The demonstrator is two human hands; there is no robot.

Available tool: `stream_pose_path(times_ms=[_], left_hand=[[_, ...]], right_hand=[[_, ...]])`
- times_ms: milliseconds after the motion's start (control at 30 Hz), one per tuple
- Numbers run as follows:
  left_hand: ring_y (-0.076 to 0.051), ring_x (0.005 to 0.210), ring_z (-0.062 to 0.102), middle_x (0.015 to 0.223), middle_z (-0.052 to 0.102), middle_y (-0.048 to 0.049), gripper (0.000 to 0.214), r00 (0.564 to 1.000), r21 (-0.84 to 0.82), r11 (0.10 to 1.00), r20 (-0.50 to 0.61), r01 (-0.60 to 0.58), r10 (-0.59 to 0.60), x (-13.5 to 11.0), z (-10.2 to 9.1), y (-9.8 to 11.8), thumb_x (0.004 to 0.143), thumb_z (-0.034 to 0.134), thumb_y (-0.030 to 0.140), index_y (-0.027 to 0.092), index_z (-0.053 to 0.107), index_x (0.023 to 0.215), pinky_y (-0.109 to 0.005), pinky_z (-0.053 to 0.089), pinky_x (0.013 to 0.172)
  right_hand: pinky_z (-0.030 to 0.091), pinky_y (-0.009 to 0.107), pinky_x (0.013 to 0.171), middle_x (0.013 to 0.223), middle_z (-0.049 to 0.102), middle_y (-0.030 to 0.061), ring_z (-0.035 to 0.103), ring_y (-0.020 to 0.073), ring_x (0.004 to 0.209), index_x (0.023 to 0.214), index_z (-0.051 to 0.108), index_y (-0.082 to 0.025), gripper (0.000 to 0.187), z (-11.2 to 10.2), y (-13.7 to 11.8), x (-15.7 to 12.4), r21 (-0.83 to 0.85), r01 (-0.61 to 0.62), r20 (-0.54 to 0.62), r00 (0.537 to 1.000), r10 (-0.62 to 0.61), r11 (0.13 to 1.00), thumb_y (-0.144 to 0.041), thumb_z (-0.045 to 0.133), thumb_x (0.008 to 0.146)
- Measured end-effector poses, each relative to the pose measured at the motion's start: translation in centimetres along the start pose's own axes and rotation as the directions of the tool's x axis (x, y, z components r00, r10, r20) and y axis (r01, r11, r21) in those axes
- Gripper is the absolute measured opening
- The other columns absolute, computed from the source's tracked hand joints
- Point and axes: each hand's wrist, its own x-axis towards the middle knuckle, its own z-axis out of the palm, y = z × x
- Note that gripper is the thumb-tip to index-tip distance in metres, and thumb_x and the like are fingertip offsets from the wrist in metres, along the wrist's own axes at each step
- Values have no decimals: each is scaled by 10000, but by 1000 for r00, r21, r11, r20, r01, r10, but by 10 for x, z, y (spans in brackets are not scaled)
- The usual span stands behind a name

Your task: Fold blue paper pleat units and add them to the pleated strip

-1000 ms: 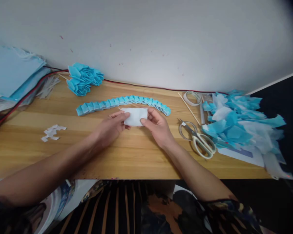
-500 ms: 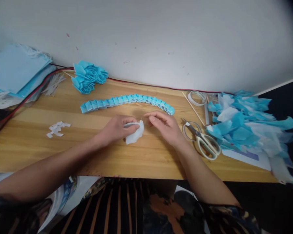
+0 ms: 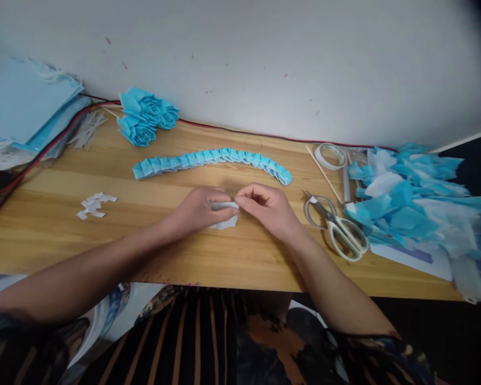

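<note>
My left hand [image 3: 198,213] pinches a small pale piece of fabric [image 3: 225,222] between thumb and fingers, a little above the table. The thumb and forefinger of my right hand [image 3: 266,207] are closed together at the fabric's upper right corner, so the corner itself is hidden. Behind both hands a curved row of folded light-blue pieces [image 3: 202,158] lies on the wooden table [image 3: 176,262]. Scissors with cream handles [image 3: 347,238] rest to the right of my right hand, partly over a grey ring [image 3: 309,215].
Several small white scraps [image 3: 96,204] lie at left. Blue flowers [image 3: 144,115] stand near the wall, beside a stack of blue sheets [image 3: 28,101]. At right are a tape roll [image 3: 319,155], a thin stick [image 3: 324,174] and a heap of blue and white petals [image 3: 409,208]. A red-black cable [image 3: 240,131] runs behind.
My right hand has moved left, and its thumb and forefinger have closed at the fabric's corner, where a thin tip stuck up before. The fabric is now more covered by my fingers.
</note>
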Motion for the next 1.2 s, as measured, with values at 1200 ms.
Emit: stream_pose_path(times_ms=[1200], left_hand=[[-115, 650, 603, 673, 639, 5, 315, 921, 53, 920, 49, -388, 386, 1, -11, 0, 1038, 600, 271, 174, 702, 757, -230, 447, 651]], right_hand=[[484, 169, 474, 768, 673, -30, 573, 79, 641, 858, 732, -201, 443, -6, 14, 12, 681, -228, -23, 943, 332, 696, -498, 957, 619]])
